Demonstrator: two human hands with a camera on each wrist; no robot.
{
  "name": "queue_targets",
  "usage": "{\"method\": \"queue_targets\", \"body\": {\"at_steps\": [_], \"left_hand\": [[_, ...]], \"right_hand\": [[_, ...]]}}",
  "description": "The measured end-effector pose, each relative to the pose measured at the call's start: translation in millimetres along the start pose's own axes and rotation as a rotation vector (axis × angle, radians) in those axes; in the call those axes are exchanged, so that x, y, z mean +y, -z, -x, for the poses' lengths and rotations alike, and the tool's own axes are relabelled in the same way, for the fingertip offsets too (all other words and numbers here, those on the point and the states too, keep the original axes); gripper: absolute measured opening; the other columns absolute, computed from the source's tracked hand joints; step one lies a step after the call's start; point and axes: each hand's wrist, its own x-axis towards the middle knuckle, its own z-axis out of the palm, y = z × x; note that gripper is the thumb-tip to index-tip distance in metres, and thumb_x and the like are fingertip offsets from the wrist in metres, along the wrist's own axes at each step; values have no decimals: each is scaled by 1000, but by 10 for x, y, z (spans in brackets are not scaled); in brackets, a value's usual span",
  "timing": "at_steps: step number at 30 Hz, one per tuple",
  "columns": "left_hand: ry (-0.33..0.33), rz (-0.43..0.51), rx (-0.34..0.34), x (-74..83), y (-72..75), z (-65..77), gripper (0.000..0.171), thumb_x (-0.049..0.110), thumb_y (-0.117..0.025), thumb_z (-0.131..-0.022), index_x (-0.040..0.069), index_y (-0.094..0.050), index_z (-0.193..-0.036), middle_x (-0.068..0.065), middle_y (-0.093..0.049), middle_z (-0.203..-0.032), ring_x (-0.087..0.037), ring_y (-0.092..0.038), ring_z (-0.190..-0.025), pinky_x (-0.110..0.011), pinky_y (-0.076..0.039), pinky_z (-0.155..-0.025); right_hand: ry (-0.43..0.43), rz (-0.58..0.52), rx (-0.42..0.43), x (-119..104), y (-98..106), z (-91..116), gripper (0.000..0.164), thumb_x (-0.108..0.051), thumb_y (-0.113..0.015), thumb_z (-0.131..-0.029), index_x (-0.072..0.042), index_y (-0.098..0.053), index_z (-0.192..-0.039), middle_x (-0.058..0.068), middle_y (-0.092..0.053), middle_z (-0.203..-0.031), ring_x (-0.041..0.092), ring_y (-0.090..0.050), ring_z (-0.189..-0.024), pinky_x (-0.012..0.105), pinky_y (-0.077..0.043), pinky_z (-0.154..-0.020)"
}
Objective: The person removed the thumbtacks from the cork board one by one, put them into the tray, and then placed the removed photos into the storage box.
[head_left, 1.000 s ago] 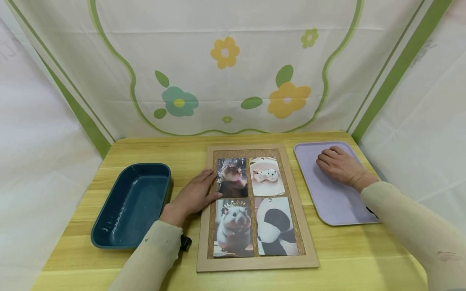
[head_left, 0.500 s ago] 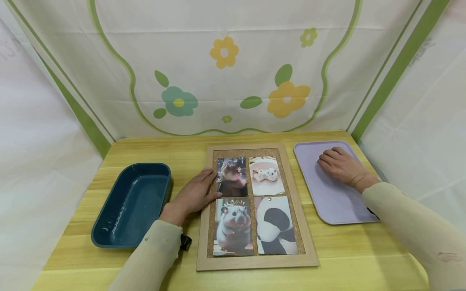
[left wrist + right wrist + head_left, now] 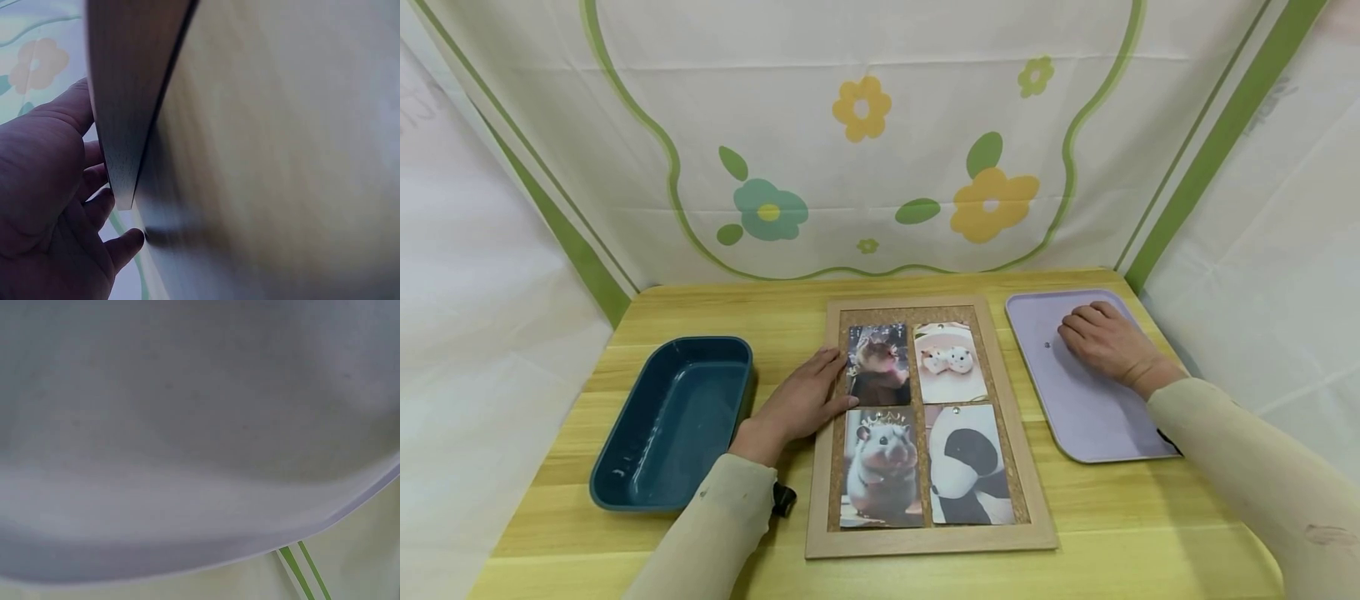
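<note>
A wood-framed cork board point(image 3: 931, 546) lies mid-table. Four-cornered photo cards cover it: a dark hamster card point(image 3: 877, 367), a card with two white hamsters point(image 3: 951, 364), a crowned hamster card point(image 3: 882, 471) and a black-and-white plush card point(image 3: 970, 467). Small round pins show at the tops of the last three; none is visible on the dark one. My left hand point(image 3: 801, 396) rests against the frame's left side, fingers extended. Over the purple tray point(image 3: 1101, 429), my right hand point(image 3: 1101, 343) has bent fingers, their tips hidden. A tiny pin point(image 3: 1047, 344) lies left of them.
A deep teal bin point(image 3: 677, 450) stands at the left of the wooden table point(image 3: 790, 312). White cloth walls with printed flowers point(image 3: 996, 204) close off the back and both sides. In the right wrist view, the tray's rim point(image 3: 219, 565) shows.
My right hand has shifted slightly to the right on the tray, and a tiny pin now shows beside its fingers. My left hand and the board have stayed in place.
</note>
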Motion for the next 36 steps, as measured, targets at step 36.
{"method": "queue_targets", "body": {"at_steps": [36], "left_hand": [[84,120,112,96,199,-80,41,26,-56,-111,4,-61,-145,-16,-63,-144,-35,-61,-132,-54,-51,-110]], "right_hand": [[-448,-154,33,-598,251,-899,16,-11,-66,-95,0,-68,-106,19,-69,-107,44,-61,-102,62,-44,-89]]}}
